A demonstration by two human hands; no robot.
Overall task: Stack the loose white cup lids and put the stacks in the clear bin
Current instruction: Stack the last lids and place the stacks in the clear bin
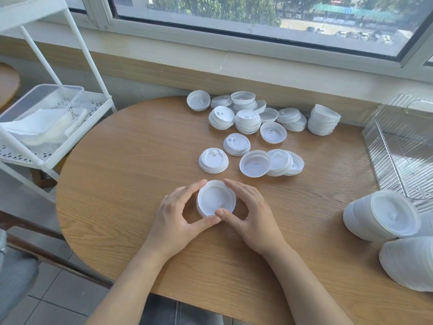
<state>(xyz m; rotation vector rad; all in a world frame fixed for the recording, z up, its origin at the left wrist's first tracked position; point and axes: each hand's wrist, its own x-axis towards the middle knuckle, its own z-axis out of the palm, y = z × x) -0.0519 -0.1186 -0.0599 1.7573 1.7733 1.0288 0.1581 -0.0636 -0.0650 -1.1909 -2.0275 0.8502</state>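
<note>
A short stack of white cup lids (215,198) stands upside down on the wooden table (131,174) in front of me. My left hand (174,214) and my right hand (250,214) cup it from either side, fingers along its far rim, thumbs meeting at its near rim. Several loose lids and small stacks (253,127) lie scattered behind it toward the window. Two long lid stacks (379,216) lie on their sides at the right edge. The clear ribbed bin (403,146) stands at the far right.
A white wire trolley (54,127) with a clear lidded box and folded plastic bags stands left of the table. The window sill and wall run along the table's far side. The table's near edge is just below my forearms.
</note>
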